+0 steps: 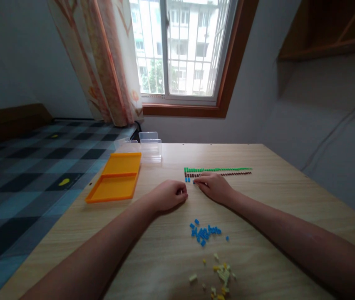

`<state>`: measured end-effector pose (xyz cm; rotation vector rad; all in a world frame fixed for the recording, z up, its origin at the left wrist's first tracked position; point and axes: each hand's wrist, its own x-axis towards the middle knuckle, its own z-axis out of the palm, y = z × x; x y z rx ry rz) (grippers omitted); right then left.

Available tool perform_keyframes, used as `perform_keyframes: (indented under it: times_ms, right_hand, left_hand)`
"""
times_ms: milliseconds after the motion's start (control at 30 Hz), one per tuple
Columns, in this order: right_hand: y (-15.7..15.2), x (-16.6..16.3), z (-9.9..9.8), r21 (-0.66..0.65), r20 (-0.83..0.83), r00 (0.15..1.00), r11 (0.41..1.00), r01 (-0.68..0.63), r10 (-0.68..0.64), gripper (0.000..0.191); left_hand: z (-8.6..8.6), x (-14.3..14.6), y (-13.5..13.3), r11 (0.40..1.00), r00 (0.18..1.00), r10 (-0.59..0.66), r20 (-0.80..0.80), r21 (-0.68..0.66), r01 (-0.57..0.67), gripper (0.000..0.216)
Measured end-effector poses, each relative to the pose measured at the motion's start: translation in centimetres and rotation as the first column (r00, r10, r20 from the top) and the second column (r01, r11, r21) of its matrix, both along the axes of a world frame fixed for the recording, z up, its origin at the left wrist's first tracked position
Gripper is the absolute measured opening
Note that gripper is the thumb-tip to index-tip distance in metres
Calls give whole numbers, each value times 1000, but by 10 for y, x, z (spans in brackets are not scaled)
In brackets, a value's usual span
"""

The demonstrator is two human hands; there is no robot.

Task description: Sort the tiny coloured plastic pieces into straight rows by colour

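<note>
On the wooden table [274, 196] lie a long row of green small bricks [217, 169], a dark brown row [236, 173] just below it, and a short blue row [187, 179] at their left end. My right hand [214, 187] rests at that left end, fingers pinched on a small blue piece. My left hand [169, 194] lies beside it as a loose fist, its fingers curled; what it holds, if anything, is hidden. Nearer me sit a heap of loose blue bricks [204, 233] and a heap of pale yellow bricks [221, 277].
An open orange case [115, 178] lies at the table's left edge, with clear plastic boxes [150, 146] behind it. A bed with a checked cover [30, 166] stands to the left. A window and curtain are at the back.
</note>
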<state>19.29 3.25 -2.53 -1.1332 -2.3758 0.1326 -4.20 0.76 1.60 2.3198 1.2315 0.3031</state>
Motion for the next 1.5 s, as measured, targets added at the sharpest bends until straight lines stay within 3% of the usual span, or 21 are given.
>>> perform_keyframes:
  times_ms: [267,900,1000,1067,1167,1300,1400,1500]
  right_hand:
    - [4,-3,1,-31,-16,1000,999,8,-9,22]
    - [2,-2,4,-18,-26,1000,1000,16,-16,25]
    - [1,0,4,-13,-117,993,999,-35,33,24]
    - [-1,3,6,-26,-200,972,991,-134,126,23]
    - [-9,8,14,-105,-270,916,937,-333,296,21]
    - [-26,9,32,-291,-211,847,796,-530,487,18]
    - [-38,5,44,-395,-166,808,712,-580,565,19]
    - [-45,1,49,-433,-140,800,690,-579,583,19]
  left_hand:
    - [-4,0,1,1000,1000,-2,17,8,2,14]
    - [6,2,-3,1000,1000,-4,-26,0,4,18]
    - [8,2,-5,1000,999,-5,-33,-2,5,18]
    - [11,2,-6,1000,999,-12,-40,-5,12,20]
    - [14,1,-7,999,998,-25,-59,-28,24,22]
    - [10,-1,-3,998,998,-39,-53,-54,36,23]
    - [6,-5,2,996,998,-50,-44,-73,47,22]
    - [10,-7,2,988,994,-80,-69,-136,71,24]
